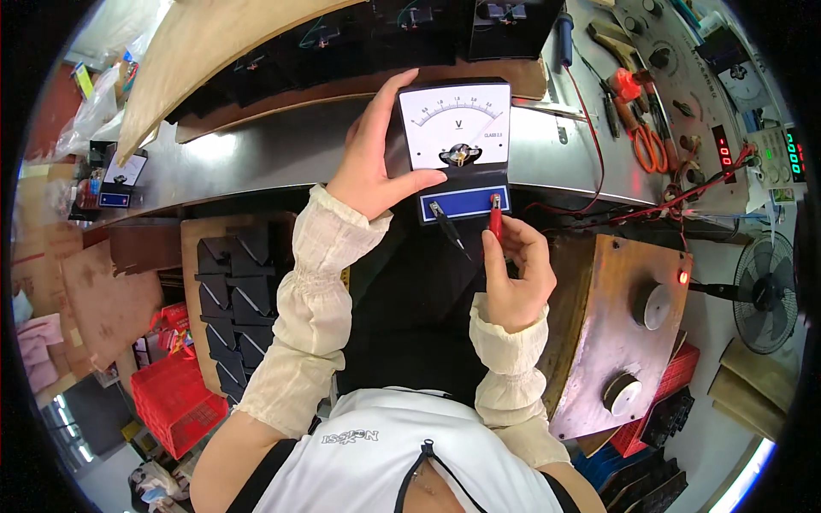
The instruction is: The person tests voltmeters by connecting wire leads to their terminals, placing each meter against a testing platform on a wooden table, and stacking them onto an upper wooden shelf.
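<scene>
A black analog voltmeter (454, 120) with a white dial stands at the metal bench's front edge, centre of view. My left hand (372, 162) grips its left side, thumb lying along the lower front below the dial. My right hand (517, 269) pinches a red crocodile clip (494, 222) at the right terminal on the meter's blue-bordered lower panel (464, 201). A black crocodile clip (447, 224) hangs from the left terminal, beside the red one. Both forearms wear cream sleeves.
Several black meters (321, 34) line a wooden board behind. Scissors (650, 147), tools and a control panel (727, 154) with red leads sit at right. A metal box (624, 333) with knobs and a fan (764, 295) are lower right; black housings (231, 299) and red crates (175, 402) lie left.
</scene>
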Action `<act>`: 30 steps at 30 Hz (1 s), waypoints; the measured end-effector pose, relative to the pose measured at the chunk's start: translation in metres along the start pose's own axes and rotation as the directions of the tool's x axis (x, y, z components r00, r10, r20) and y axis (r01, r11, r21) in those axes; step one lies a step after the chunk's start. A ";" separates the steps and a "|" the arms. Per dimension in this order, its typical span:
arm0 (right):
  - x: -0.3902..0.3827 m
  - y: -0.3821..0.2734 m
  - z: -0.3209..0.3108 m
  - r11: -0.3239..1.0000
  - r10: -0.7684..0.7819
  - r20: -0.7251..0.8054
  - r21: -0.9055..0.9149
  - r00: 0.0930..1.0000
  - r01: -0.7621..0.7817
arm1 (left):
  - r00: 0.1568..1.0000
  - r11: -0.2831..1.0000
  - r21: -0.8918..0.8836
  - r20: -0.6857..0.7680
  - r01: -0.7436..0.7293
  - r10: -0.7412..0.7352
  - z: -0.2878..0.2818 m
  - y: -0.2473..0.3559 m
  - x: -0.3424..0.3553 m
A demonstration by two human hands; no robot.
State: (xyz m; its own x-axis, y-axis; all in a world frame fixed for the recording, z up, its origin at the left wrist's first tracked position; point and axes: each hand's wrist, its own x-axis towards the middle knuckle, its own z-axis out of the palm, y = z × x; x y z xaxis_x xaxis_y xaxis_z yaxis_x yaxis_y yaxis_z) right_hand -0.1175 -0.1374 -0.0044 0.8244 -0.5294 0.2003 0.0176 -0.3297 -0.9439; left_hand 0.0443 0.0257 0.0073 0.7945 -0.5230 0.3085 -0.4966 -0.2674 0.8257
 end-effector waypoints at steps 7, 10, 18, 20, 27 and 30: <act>-0.001 0.004 0.002 0.997 0.043 -0.011 0.057 0.999 -0.042 | 0.999 0.990 -0.142 -0.050 0.015 -0.022 0.004 0.003 0.002; 0.002 0.001 0.002 0.998 0.040 -0.018 0.051 0.999 -0.039 | 0.998 0.994 -0.101 -0.046 0.030 -0.035 0.003 0.004 0.004; 0.011 -0.010 -0.002 0.997 0.065 -0.079 -0.043 0.995 -0.068 | 0.995 0.981 -0.185 0.088 0.063 -0.047 0.001 0.008 0.011; 0.010 0.001 -0.001 0.994 -0.085 -0.029 -0.066 0.996 0.083 | 0.995 0.987 -0.132 0.049 0.088 -0.082 -0.004 -0.003 0.002; -0.010 0.002 -0.031 0.910 0.182 0.081 0.364 0.980 -0.199 | 0.954 0.974 0.225 -0.290 -0.013 0.080 0.010 0.008 -0.023; -0.030 -0.011 -0.002 0.997 0.017 0.234 -0.072 0.972 -0.001 | 0.888 0.973 0.229 -0.451 0.022 0.086 0.008 0.024 -0.066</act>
State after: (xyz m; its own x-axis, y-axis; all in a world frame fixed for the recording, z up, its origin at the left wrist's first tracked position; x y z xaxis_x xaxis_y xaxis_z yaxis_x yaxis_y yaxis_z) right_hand -0.1434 -0.1197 0.0010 0.9341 -0.3374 0.1168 -0.0235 -0.3846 -0.9228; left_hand -0.0225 0.0473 0.0032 0.8210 -0.1221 0.5578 -0.5454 -0.4569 0.7027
